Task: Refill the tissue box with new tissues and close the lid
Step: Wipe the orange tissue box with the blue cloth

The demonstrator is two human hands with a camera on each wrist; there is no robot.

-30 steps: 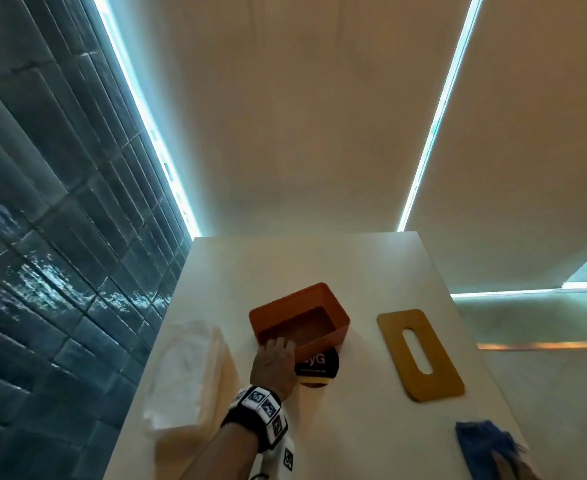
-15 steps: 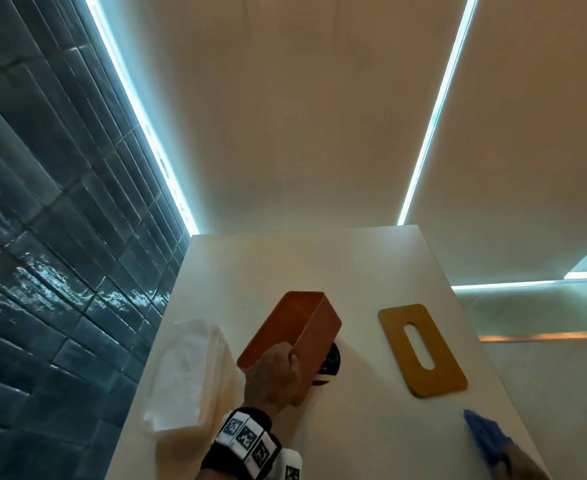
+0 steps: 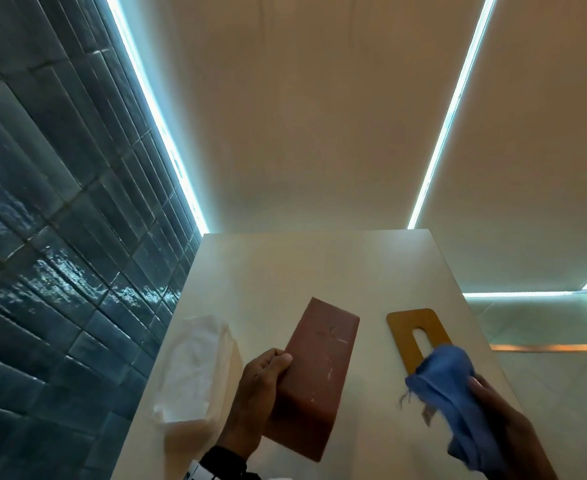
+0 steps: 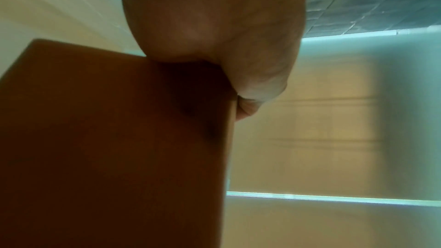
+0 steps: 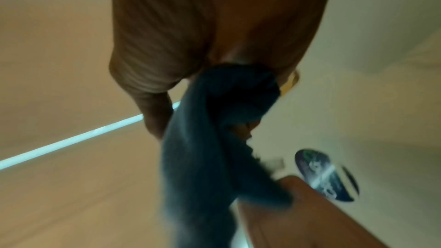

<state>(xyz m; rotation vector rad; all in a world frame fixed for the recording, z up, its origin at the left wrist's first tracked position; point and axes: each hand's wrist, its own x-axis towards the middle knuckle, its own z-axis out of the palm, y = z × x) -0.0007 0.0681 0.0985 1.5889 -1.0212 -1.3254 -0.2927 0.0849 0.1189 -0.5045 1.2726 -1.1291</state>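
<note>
My left hand [image 3: 261,386] grips the orange tissue box [image 3: 314,379] by its left side and holds it above the white table [image 3: 285,271], turned so its flat bottom faces me. The left wrist view shows the box [image 4: 114,139] close up under my palm [image 4: 214,25]. My right hand [image 3: 493,410] clutches a bunched blue cloth [image 3: 448,382] to the right of the box; in the right wrist view the cloth [image 5: 214,129] hangs from my fingers [image 5: 152,112]. The wooden lid [image 3: 413,330] with its slot lies flat behind the cloth. A pack of white tissues [image 3: 191,368] lies at the left.
A dark tiled wall [image 3: 60,237] runs along the table's left edge. A round dark sticker or coaster [image 5: 324,174] lies on the table near the box in the right wrist view. The table's right edge [image 3: 458,292] drops off to the floor.
The left hand lifted the box off the table and turned it over, bottom toward me. The right hand with the blue cloth rose from the lower right corner toward the box.
</note>
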